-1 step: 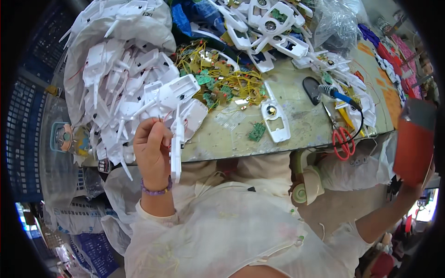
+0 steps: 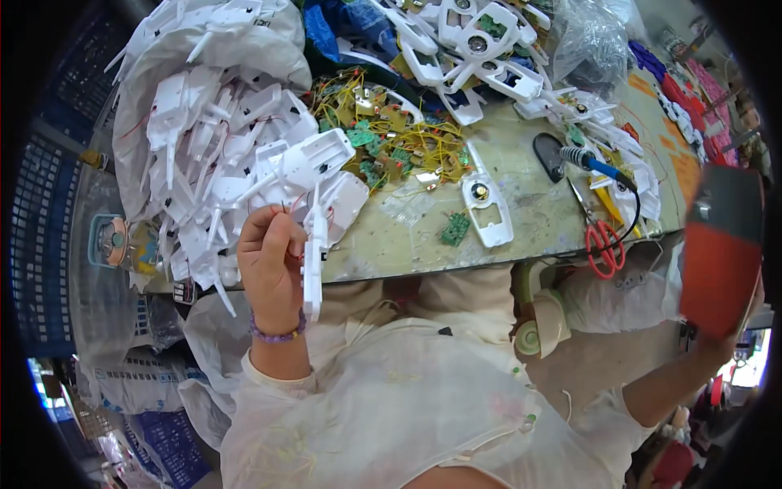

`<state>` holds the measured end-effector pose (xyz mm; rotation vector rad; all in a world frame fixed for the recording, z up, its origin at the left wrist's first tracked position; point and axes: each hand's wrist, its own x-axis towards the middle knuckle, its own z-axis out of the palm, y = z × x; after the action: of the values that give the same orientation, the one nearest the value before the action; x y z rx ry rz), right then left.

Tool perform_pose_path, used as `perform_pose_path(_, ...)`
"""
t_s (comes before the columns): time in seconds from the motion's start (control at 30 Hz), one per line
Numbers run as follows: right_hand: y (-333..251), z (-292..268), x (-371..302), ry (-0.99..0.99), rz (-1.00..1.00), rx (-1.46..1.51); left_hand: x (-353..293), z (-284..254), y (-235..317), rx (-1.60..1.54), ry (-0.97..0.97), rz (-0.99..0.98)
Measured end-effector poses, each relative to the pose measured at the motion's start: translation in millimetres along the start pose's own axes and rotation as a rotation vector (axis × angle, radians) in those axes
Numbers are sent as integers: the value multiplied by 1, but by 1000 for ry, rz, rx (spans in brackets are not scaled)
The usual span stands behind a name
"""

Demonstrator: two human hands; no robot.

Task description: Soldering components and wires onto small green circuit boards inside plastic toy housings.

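My left hand (image 2: 273,257) is closed at the table's front edge, its thumb and fingers pinched together. It grips a white plastic casing (image 2: 313,277), seen edge-on and upright, with thin red and dark wires at the fingertips. Far to the right, my right hand (image 2: 725,341) holds up a red and dark grey block-shaped object (image 2: 721,277), slightly blurred; its kind I cannot make out, and most of the fingers are hidden behind it. Beside my left hand lies a heap of similar white casings (image 2: 220,155) with red wires.
Green circuit boards with yellow wires (image 2: 391,138) are piled mid-table. One white frame (image 2: 487,208) lies near a single green board (image 2: 454,229). A blue-handled soldering iron (image 2: 599,167) and red-handled scissors (image 2: 604,248) rest at the right. A blue crate (image 2: 49,244) stands at far left.
The red and grey object in my right hand has shifted slightly left and turned a little. My left hand and the white casing have barely moved.
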<state>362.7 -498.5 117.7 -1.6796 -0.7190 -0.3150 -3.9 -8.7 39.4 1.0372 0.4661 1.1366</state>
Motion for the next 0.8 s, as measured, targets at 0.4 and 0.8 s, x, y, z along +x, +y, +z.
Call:
perform_pose_path(0.4, -92, 355, -130, -607, 681, 727, -12, -36, 27, -169, -43, 106)
perform_pose_path(0.8, -72, 415, -148, -379, 114, -163, -28, -37, 5, 54, -93, 57)
